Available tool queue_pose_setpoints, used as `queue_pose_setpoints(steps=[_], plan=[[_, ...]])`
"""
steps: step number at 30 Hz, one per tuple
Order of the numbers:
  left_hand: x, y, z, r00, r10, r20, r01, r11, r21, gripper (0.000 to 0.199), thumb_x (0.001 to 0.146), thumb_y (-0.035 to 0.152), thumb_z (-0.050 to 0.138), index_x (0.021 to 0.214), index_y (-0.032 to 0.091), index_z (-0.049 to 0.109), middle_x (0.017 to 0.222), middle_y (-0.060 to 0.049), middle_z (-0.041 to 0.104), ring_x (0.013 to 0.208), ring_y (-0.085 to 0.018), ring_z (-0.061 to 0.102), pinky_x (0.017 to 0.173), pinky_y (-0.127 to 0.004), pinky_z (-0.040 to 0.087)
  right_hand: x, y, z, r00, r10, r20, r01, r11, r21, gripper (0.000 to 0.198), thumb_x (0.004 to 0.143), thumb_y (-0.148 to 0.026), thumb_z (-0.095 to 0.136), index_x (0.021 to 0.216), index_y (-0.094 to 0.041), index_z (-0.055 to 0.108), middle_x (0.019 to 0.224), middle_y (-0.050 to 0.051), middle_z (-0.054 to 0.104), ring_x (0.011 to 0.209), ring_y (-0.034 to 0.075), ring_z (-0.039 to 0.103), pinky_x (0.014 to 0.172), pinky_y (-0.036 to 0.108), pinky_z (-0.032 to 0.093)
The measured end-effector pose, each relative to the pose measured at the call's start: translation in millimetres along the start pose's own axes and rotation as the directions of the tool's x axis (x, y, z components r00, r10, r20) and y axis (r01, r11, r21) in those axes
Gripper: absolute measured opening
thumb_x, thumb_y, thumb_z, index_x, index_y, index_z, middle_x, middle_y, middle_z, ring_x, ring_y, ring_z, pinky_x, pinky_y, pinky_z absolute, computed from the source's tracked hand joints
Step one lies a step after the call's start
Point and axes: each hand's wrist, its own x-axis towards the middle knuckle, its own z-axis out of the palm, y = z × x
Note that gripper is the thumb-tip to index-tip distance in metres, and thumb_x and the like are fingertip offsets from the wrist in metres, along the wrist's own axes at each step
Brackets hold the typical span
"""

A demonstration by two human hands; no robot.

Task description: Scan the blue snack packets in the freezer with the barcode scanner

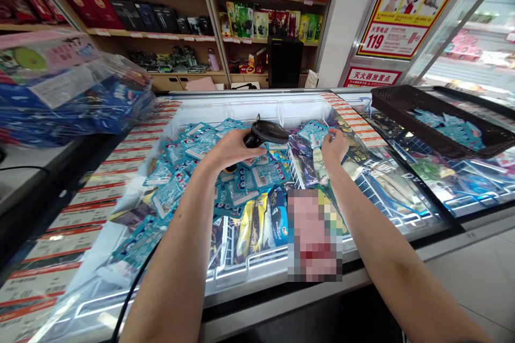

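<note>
My left hand [233, 146] is closed around the handle of a black handheld barcode scanner [270, 131], above the open chest freezer. The fingers of my right hand [335, 146] pinch the edge of a light-blue ice cream packet [313, 133], to the right of the scanner head. Below the scanner lies a heap of similar blue packets [263, 174], some showing white barcode labels. Yellow wrappers [253, 225] and a dark-blue wrapper [277, 214] stand in the wire basket nearer to me. A pixelated patch hides what lies between my forearms.
A brown basket [442, 136] holding more blue packets rests on the freezer at the right. Plastic-wrapped boxes [76, 86] sit at the left. Price tags [60, 246] line the freezer's glass. A black cable [134, 289] runs beside my left forearm. Stocked shelves [153, 37] stand behind.
</note>
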Motion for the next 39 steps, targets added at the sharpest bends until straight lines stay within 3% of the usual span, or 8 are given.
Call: queue_pose_setpoints(steps=[5,9,13,17,19,23,27,39], plan=[[-0.8,-4.0,-8.2,0.994,0.035,-0.102,-0.022,0.992,0.128,0.042,0.068,0.048,0.064,0.095,0.016,0.064,0.072,-0.002,0.063,0.06,-0.016,0.059,0.053,-0.024,0.041,-4.7,-1.0,-5.2,1.0,-0.01,-0.021,0.007,0.99,-0.14,0.033,0.082,-0.02,0.044,0.108,-0.017,0.063,0.128,0.018,0.048,0.121,0.037,0.036,0.095,0.058,0.031],[-2.3,-8.7,-15.1,0.976,0.122,-0.18,-0.077,0.967,0.241,0.043,0.07,0.05,0.062,0.094,0.014,0.066,0.07,-0.002,0.062,0.064,-0.016,0.054,0.054,-0.023,0.035,-9.9,-8.4,-2.4,0.965,-0.254,0.056,0.259,0.962,-0.088,0.038,0.084,-0.013,0.04,0.114,-0.019,0.062,0.133,0.013,0.05,0.124,0.033,0.037,0.101,0.056,0.029],[-6.3,-9.8,-21.1,0.98,0.087,-0.178,-0.034,0.96,0.278,0.045,0.069,0.052,0.062,0.094,0.015,0.067,0.072,-0.003,0.064,0.064,-0.016,0.054,0.054,-0.024,0.034,-18.9,-19.3,7.3,0.692,-0.646,0.323,0.615,0.762,0.206,0.043,0.092,-0.023,0.04,0.132,-0.019,0.052,0.136,0.01,0.053,0.124,0.026,0.045,0.106,0.045,0.033],[-9.0,-6.2,-23.8,0.972,0.048,-0.229,0.023,0.953,0.301,0.044,0.069,0.052,0.062,0.093,0.016,0.067,0.067,-0.003,0.063,0.061,-0.015,0.053,0.052,-0.024,0.033,-27.5,-24.9,13.3,0.397,-0.759,0.515,0.716,0.608,0.343,0.045,0.094,-0.038,0.046,0.136,-0.024,0.051,0.143,0.005,0.05,0.132,0.028,0.042,0.108,0.047,0.032],[-9.5,-4.0,-23.6,0.963,0.052,-0.265,0.028,0.957,0.289,0.044,0.069,0.051,0.061,0.092,0.014,0.067,0.064,-0.002,0.061,0.059,-0.015,0.052,0.051,-0.023,0.033,-28.7,-24.7,13.2,0.401,-0.736,0.546,0.699,0.631,0.337,0.038,0.094,-0.041,0.046,0.126,-0.026,0.06,0.137,0.004,0.056,0.127,0.028,0.047,0.107,0.047,0.034],[-11.6,-0.6,-22.1,0.953,0.012,-0.302,0.042,0.984,0.172,0.047,0.069,0.052,0.062,0.094,0.013,0.066,0.061,-0.002,0.06,0.055,-0.015,0.053,0.048,-0.023,0.035,-26.1,-22.3,9.8,0.541,-0.685,0.487,0.617,0.717,0.324,0.032,0.095,-0.042,0.047,0.103,-0.021,0.069,0.114,0.007,0.067,0.106,0.025,0.06,0.098,0.042,0.042],[-13.4,-0.3,-20.1,0.961,-0.052,-0.27,0.071,0.996,0.058,0.052,0.063,0.054,0.068,0.096,0.013,0.065,0.06,-0.001,0.059,0.051,-0.014,0.054,0.045,-0.022,0.036,-23.2,-20.5,9.0,0.619,-0.622,0.479,0.562,0.777,0.283,0.044,0.09,-0.05,0.053,0.117,-0.017,0.064,0.121,0.011,0.063,0.108,0.026,0.058,0.094,0.039,0.045],[-7.4,-7.4,-15.6,0.994,-0.012,-0.105,0.027,0.989,0.145,0.048,0.067,0.055,0.065,0.093,0.015,0.067,0.063,-0.002,0.064,0.053,-0.015,0.058,0.048,-0.022,0.039,-18.3,-15.5,22.5,0.559,-0.595,0.578,0.623,0.761,0.182,0.058,0.093,-0.054,0.042,0.138,-0.017,0.05,0.136,0.011,0.055,0.122,0.031,0.05,0.104,0.045,0.035]])
